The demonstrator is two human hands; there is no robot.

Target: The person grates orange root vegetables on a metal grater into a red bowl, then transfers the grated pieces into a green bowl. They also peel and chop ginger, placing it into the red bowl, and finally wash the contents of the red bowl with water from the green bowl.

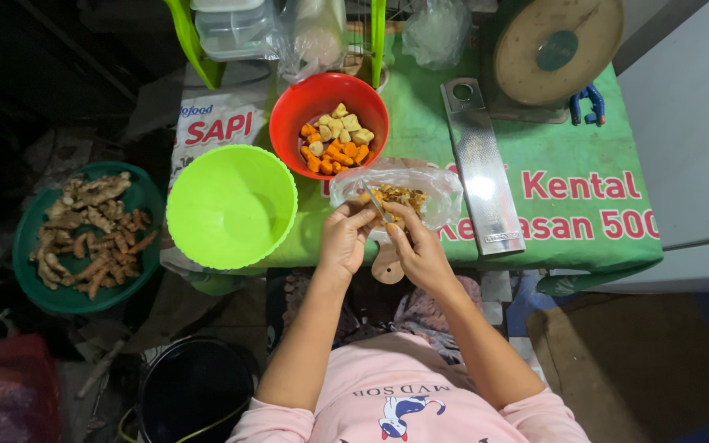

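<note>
Fingers (360, 220) of left hand (343, 240) pinch a small root piece, mostly hidden, axis unclear; right hand (420, 250) grips a knife (377, 204), blade slanting up-left twd the piece, handle hidden. Both over a clear bag (432, 190) of peelings at bench (568, 221) edge, w/ red bowl (305, 102) of cut pieces just behind, green bowl (231, 205) left.

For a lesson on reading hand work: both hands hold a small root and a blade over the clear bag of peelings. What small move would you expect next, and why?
Probably another short scrape of the blade in the right hand along the root piece held by the left hand. The hands sit right over the clear bag where peelings collect, and peeled orange and pale pieces lie in the red bowl, while the green bowl looks empty.
</note>
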